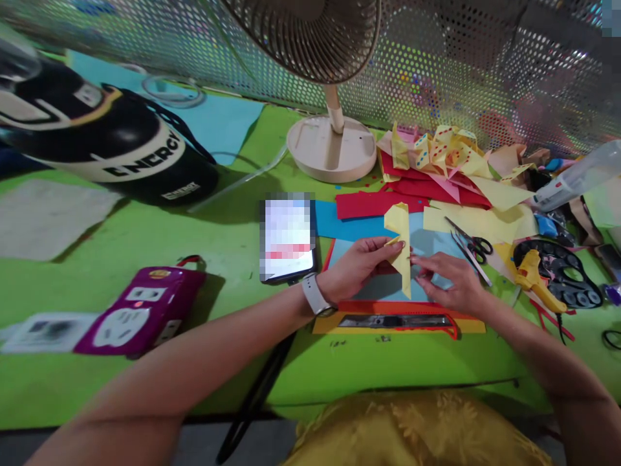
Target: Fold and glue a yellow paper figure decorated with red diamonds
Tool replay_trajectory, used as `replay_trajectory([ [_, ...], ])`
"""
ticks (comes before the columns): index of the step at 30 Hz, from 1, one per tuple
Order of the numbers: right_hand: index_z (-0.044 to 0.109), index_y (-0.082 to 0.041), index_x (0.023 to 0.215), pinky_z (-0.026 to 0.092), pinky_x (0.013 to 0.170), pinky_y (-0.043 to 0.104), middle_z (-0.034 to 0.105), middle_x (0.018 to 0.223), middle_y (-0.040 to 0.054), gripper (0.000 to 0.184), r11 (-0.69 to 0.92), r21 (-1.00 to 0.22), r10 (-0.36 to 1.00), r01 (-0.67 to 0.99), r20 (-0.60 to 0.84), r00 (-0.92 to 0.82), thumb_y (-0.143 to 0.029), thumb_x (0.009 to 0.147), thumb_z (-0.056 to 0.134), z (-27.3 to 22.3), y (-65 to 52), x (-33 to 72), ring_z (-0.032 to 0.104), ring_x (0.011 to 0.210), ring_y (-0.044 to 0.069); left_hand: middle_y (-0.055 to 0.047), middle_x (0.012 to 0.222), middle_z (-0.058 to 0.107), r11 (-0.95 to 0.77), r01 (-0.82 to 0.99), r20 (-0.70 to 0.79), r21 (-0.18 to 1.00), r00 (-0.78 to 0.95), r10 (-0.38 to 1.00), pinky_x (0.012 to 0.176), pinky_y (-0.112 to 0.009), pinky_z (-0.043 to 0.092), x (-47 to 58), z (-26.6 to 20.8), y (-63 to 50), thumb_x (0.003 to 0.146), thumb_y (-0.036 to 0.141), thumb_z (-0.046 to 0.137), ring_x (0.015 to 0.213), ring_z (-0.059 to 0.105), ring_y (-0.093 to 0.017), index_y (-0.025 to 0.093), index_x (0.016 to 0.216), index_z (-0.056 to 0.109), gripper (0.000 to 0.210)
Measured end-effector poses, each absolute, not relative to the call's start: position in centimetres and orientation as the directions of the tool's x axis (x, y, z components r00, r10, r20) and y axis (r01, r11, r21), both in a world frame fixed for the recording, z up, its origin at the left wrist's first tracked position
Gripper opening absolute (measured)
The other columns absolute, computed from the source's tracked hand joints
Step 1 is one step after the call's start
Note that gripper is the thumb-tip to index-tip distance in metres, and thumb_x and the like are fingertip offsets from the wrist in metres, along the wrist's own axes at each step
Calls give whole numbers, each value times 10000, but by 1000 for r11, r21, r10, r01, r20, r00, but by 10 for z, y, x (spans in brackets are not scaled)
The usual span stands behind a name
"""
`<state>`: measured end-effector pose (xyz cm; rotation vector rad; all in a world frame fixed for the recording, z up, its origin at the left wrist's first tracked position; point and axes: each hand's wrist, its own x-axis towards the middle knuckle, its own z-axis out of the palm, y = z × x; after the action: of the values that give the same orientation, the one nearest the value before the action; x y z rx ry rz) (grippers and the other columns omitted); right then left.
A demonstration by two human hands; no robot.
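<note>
A folded strip of yellow paper (402, 259), with a pointed lower end, stands above the light blue sheets. My left hand (361, 262), wearing a white-banded watch, pinches the paper at its middle between thumb and fingers. At the paper's right edge is my right hand (451, 281), fingers curled and slightly apart, with the fingertips close to or touching the edge. Below both hands lies a cutter knife (395, 320) on orange and yellow sheets. Black-handled scissors (478, 248) rest just beyond my right hand.
A phone (288, 239) lies left of the paper, near a purple power strip (140, 310) and a large black bottle (121, 142). A fan (332, 155) stands at the back. Folded yellow pieces (446, 152), red paper (378, 202) and a yellow glue gun (538, 281) lie rightward.
</note>
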<state>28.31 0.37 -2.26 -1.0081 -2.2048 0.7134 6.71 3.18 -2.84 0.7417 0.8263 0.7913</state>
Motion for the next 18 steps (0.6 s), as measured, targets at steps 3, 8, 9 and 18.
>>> replay_trajectory([
  [3, 708, -312, 1142, 530, 752, 333, 735, 879, 30, 255, 671, -582, 705, 458, 310, -638, -302, 954, 534, -28, 7, 284, 651, 783, 168, -19, 736, 721, 536, -307, -351, 786, 492, 797, 598, -203, 529, 68, -31, 30, 697, 420, 841, 639, 641, -109, 168, 773, 721, 289],
  [8, 753, -314, 1045, 514, 717, 319, 734, 831, 26, 227, 688, -614, 680, 386, 361, -638, -322, 967, 539, -31, 9, 281, 652, 756, 160, -8, 725, 711, 552, -279, -353, 786, 529, 772, 559, -165, 507, 69, -31, 28, 675, 438, 853, 619, 615, -84, 169, 722, 707, 309],
  [9, 755, -322, 1038, 516, 713, 318, 735, 827, 21, 218, 677, -637, 687, 369, 367, -627, -331, 962, 550, -31, 9, 280, 654, 752, 159, -8, 731, 710, 546, -281, -350, 790, 524, 777, 570, -171, 516, 70, -31, 27, 678, 439, 850, 627, 617, -87, 170, 729, 711, 307],
  [18, 761, -247, 848, 501, 566, 257, 652, 694, -3, 228, 149, -965, 917, 216, 53, -396, -451, 870, 662, -27, 3, 268, 610, 574, 113, 19, 721, 688, 473, -339, -307, 813, 441, 843, 654, -223, 546, 77, -35, 19, 710, 458, 813, 619, 612, -98, 189, 798, 713, 300],
])
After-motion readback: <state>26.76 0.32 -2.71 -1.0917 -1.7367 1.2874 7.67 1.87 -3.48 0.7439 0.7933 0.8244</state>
